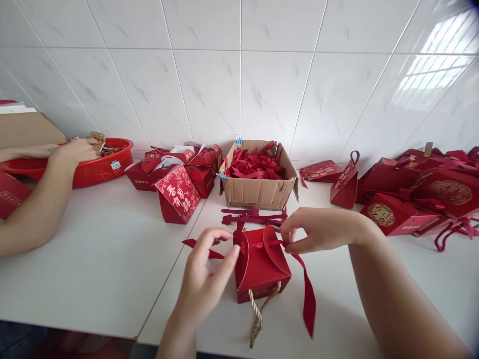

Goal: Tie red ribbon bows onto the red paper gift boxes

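Note:
A red gift box (262,267) stands in front of me on the white table, with a gold rope handle (256,319) hanging at its near side. A red ribbon (309,299) passes through the box's top flaps, its ends trailing left and right. My right hand (314,229) pinches the ribbon at the right flap. Beside the left flap, my left hand (209,269) has its thumb and fingers apart and holds nothing. Thin dark red straps (254,217) lie just behind the box.
A cardboard box (258,193) of red ribbons stands behind. Red boxes (179,194) are grouped left of it, more (396,214) at the right. Another person's hand (77,151) is over a red basin (99,172) at far left.

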The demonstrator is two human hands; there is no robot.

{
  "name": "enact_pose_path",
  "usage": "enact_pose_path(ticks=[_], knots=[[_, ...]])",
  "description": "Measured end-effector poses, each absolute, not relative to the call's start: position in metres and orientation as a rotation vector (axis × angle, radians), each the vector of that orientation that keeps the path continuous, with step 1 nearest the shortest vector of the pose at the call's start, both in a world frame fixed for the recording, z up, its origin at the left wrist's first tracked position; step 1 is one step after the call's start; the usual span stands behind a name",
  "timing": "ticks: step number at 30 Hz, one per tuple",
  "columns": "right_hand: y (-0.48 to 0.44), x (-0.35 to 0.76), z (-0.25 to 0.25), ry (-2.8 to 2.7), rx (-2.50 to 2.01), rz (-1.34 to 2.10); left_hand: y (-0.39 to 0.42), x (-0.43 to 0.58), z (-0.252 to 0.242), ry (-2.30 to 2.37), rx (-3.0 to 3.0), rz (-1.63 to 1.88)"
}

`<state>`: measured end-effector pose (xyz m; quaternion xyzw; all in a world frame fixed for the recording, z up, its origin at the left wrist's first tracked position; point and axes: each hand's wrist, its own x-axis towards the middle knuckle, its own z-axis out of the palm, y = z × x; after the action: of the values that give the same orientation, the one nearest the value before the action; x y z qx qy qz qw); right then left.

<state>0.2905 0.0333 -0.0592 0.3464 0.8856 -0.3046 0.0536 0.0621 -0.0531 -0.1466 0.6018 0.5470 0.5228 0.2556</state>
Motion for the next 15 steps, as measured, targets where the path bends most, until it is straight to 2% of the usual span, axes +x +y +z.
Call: enact_pose_path(ticks=[5,9,15], knots=[[0.034,0.298,-0.055,2.747,1.156,-0.889,-0.053,0.072,-0.148,1.458,1.692,1.224],[0.036,0.303,-0.055,2.723,1.212,-1.079,-0.053,0.067,-0.151,1.432,1.546,1.039],[0.034,0.310,-0.052,2.900,1.120,-1.173,-0.053,0.064,-0.155,1.471,1.618,1.010]])
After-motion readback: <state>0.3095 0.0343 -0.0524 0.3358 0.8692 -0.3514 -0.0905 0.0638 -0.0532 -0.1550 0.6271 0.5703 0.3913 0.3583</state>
